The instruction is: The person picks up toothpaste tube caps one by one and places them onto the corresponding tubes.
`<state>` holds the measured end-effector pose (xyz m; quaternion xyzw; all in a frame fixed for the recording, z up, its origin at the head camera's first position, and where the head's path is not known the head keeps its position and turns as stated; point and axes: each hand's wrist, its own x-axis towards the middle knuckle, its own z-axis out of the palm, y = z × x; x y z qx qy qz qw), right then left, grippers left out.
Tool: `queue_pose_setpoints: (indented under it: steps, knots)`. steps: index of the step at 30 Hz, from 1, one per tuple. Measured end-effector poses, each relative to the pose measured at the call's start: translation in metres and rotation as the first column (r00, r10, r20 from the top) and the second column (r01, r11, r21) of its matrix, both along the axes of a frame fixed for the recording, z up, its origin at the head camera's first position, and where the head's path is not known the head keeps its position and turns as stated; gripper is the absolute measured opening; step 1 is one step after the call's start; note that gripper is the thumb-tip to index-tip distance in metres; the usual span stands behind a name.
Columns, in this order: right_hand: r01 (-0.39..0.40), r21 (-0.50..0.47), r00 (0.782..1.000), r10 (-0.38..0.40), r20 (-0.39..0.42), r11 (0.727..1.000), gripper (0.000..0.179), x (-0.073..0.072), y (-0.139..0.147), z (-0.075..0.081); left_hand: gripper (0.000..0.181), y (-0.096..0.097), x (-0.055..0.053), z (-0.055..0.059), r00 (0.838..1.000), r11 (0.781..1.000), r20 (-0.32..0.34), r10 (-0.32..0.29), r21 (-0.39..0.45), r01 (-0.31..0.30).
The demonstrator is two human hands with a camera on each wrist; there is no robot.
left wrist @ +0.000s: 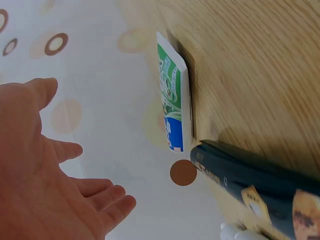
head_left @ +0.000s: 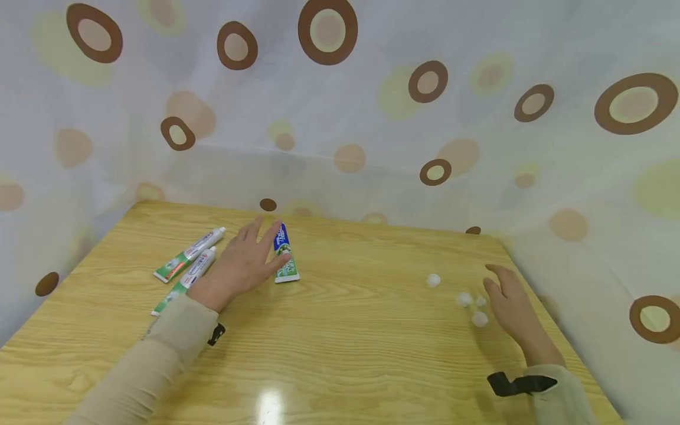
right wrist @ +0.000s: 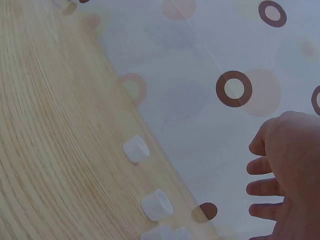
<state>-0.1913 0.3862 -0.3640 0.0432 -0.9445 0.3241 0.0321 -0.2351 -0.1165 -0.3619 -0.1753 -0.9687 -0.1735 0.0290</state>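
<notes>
My left hand is held over the toothpaste tubes with its fingers spread, holding nothing. Under its thumb side lies a green and blue toothpaste tube, also visible in the left wrist view. Left of the hand, two white and green toothpaste tubes lie slantwise, one partly covered by the wrist. A dark tube-like package shows only in the left wrist view. At the right, my right hand hovers with slightly bent fingers, nothing in them. Beside it are several small white caps, blurred in the head view.
Everything lies on a wood-grain table. A pale sheet with brown ring patterns rises behind the table and along its left and right sides. Black straps are on the wrists, over light sleeves.
</notes>
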Motion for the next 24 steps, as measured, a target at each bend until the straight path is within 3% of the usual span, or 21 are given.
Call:
queue_pose_setpoints:
  steps: [12,18,24]
  knots:
    - [0.067,0.105,0.994,-0.075,0.083,0.992,0.049,0.000,0.021,-0.020,0.074,0.015,-0.006,-0.009,0.999,0.999,0.028,0.017,0.030,-0.018]
    - [0.078,0.133,0.987,-0.095,0.128,0.988,0.047,0.001,0.023,-0.027,0.071,0.023,-0.010,-0.017,0.995,0.997,0.100,0.022,0.072,-0.030]
    - [0.104,0.157,0.987,-0.121,0.103,0.982,0.044,-0.001,0.022,-0.031,0.073,0.031,-0.014,-0.025,0.982,0.992,0.184,0.044,0.111,-0.066]
